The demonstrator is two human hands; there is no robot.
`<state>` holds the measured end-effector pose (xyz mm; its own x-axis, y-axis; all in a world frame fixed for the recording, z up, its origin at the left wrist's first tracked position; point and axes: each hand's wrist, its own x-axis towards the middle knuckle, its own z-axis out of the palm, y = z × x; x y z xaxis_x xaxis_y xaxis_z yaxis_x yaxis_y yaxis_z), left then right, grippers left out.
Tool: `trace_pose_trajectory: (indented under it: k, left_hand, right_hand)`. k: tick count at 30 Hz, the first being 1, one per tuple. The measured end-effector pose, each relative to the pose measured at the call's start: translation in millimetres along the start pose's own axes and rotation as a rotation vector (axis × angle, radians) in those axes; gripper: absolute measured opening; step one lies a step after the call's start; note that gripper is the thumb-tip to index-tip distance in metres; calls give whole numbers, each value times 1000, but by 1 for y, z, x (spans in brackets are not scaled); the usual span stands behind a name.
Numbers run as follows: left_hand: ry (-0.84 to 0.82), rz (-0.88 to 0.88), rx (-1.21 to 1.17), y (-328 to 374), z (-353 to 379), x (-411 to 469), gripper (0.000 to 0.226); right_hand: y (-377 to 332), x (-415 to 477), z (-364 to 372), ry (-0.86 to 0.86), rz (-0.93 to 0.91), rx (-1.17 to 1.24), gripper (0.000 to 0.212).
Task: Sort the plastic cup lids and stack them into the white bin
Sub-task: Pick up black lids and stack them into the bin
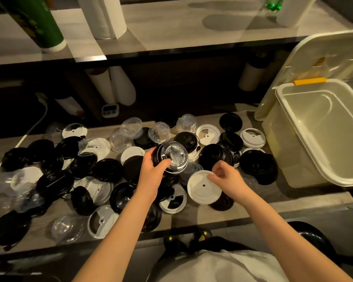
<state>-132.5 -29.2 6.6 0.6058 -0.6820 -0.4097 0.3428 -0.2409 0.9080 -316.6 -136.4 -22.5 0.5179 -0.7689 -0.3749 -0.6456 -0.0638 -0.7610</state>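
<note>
The grey wood-grain tabletop (293, 198) runs across the view from 9 o'clock to 3 o'clock. Beyond it, at 12 o'clock, is a higher shelf (161, 31) carrying a white paper roll (104, 17) and, toward 10 o'clock, a green cylinder (39, 23).

The white bin (289, 155) stands at the 3 o'clock end of the tabletop, with nothing visible inside it. Its hinged cover (322, 55) is raised behind it at 1 o'clock, and a yellow clip (310, 81) sits on the far rim.

A loose scatter of cup lids (55, 182) covers the tabletop from 9 o'clock to just short of the bin. Black, white and clear domed ones are mixed, many overlapping, and none is in the bin.

At the centre, a stack of black lids (172, 157) is lifted above the scatter, tilted so the top lid's embossed face shows. The left hand (151, 169) grips this stack from its 7 o'clock side, thumb across the top and fingers wrapped behind.

Just at 4 o'clock of the stack lies a flat white lid (204, 187) with a small centre hole, resting on other lids. The right hand (226, 176) is at that lid's 2 o'clock edge, fingers curled, thumb and fingertips pinching the rim.
</note>
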Motion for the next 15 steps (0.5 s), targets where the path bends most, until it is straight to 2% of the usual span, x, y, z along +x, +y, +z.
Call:
trace_pose_trajectory:
  k: [4, 8, 12, 15]
  left_hand:
    - [-75, 44, -11, 15, 14, 8, 44]
    - [-109, 99, 22, 32, 39, 17, 41]
    - [-113, 136, 29, 48, 80, 22, 52]
    - [-112, 167, -7, 56, 123, 24, 39]
  right_hand:
    - [-29, 0, -24, 173, -48, 193, 10]
    - [-47, 4, -61, 221, -83, 331, 13]
    - [-48, 6, -114, 266, -152, 381, 20]
    - [-41, 12, -161, 338, -219, 384, 25]
